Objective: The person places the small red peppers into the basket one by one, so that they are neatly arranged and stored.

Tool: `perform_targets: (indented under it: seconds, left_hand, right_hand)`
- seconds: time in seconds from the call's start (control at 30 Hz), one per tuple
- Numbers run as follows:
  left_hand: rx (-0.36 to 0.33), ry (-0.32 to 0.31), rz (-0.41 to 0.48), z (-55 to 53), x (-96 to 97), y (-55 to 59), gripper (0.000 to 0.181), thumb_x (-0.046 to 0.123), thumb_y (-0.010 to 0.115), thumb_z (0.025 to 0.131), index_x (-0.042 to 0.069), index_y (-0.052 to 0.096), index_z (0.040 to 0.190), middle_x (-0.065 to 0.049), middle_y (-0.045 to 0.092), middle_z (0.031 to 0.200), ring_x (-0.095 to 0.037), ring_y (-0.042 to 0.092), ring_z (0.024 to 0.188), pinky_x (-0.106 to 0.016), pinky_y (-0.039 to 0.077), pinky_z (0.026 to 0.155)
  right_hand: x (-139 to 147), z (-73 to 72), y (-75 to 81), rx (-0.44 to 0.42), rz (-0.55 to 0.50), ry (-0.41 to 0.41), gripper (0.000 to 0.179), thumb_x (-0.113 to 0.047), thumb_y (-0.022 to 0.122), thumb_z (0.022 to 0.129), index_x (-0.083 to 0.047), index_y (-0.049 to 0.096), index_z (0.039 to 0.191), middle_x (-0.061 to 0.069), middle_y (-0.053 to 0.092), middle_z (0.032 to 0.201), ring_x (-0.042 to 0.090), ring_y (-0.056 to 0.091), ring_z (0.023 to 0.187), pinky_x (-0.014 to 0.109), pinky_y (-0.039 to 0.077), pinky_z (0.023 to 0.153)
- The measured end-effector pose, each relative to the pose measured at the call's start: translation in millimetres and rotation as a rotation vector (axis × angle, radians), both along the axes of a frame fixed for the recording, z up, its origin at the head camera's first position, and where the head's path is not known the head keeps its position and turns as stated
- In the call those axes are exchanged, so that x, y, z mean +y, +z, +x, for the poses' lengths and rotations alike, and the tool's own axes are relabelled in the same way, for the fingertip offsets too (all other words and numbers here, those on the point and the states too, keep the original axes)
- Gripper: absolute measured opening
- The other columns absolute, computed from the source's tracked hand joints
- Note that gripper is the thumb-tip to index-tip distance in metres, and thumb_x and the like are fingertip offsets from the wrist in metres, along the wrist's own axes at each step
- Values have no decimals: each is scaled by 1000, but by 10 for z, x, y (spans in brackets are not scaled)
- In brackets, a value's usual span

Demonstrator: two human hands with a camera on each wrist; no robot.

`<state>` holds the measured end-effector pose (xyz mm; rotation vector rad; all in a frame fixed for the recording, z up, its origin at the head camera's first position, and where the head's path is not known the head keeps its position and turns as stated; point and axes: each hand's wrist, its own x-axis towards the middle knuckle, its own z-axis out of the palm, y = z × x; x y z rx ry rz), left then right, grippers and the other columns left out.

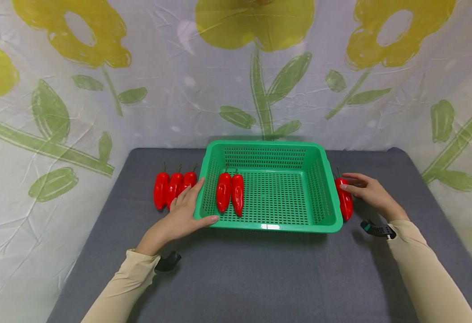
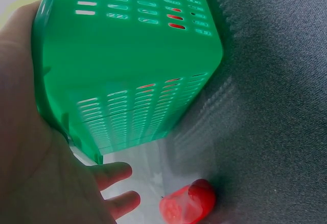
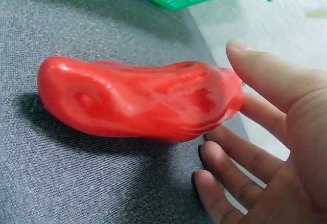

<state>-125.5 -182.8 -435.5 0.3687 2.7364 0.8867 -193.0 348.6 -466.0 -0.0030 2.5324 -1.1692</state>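
Observation:
A green plastic basket [image 1: 266,228] with slotted sides holds two red peppers [image 1: 224,193] lying side by side at its left end. My left hand [image 1: 183,213] rests on the basket's near-left corner, fingers along the left rim and thumb spread by the front rim. In the left wrist view, two straight fingertips [image 2: 121,203] stick out past the rim. My right hand [image 1: 366,193] is at the stem end of another red pepper [image 3: 138,101], which lies on the table outside the basket's right wall. Thumb and fingers are loosely spread about that end; firm contact is not clear.
Three red peppers [image 1: 175,188] lie in a row on the table left of the basket, partly behind my left hand. Dark grey cloth covers the table [image 1: 252,278]. A white curtain [image 1: 159,89] with yellow flowers hangs behind and at the sides.

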Motion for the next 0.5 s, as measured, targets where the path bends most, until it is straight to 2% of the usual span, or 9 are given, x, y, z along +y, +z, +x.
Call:
perform_targets:
  seconds: [0.2, 0.5]
  left_hand:
    - [3, -1, -4, 3, -3, -8, 111, 65, 67, 81, 32, -4, 159, -4, 13, 167, -40, 11, 152, -75, 14, 113]
    - [1, 4, -2, -4, -2, -19, 111, 65, 68, 81, 33, -4, 159, -6, 13, 167, -40, 11, 152, -75, 13, 113]
  right_hand:
    - [-8, -17, -23, -31, -1, -1, 80, -56, 59, 94, -9, 33, 154, 27, 41, 151, 45, 41, 136, 62, 41, 107]
    - [-24, -16, -37, -33, 56, -3, 81, -56, 58, 94, -3, 36, 151, 29, 48, 144, 43, 48, 129, 56, 47, 104]
